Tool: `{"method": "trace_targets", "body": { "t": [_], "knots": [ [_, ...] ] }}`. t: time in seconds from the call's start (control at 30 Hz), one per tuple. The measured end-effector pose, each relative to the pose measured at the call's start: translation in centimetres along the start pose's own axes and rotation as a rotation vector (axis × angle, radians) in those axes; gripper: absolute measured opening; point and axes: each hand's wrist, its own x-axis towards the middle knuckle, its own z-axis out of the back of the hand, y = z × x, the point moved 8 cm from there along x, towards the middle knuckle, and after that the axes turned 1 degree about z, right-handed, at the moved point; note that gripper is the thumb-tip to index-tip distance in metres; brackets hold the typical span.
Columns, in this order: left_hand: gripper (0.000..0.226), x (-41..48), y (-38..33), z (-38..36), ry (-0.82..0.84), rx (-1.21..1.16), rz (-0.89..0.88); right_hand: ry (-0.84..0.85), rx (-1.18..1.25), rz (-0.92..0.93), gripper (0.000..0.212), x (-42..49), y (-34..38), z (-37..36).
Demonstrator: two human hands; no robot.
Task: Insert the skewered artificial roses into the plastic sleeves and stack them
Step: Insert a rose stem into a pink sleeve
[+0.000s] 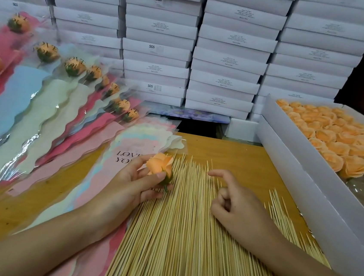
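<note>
Left grip pinches; right grip half-curled, forefinger out.

Bright, even light; edges bowed, left blurred.

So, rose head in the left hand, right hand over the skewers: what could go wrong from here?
The skewers lie packed side by side, so the right hand may lift several at once or scatter them.
Pushing a pointed tip into the rose that the left hand pinches could jab a finger or go in crooked.
The empty sleeves lie partly under the left forearm and could crease.
</note>
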Motion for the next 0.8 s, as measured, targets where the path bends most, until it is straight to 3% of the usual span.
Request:
{"method": "trace_targets", "body": {
  "t": [0.33, 0.5, 0.8],
  "knots": [
    [0.045, -0.1, -0.1, -0.2, 0.017, 0.011, -0.01, -0.134, 0.269, -0.045, 0.05, 0.3, -0.3, 1.6],
    [0.043, 0.0, -0.1, -0.2, 0.022, 0.01, -0.012, -0.127, 0.416, -0.161, 0.045, 0.5, -1.2, 1.8],
    [0.042, 0.0, -0.1, -0.3, 0.035, 0.037, -0.025, 0.115, -0.196, 0.12, 0.032, -0.1, 1.4, -0.6]
  ]
}}
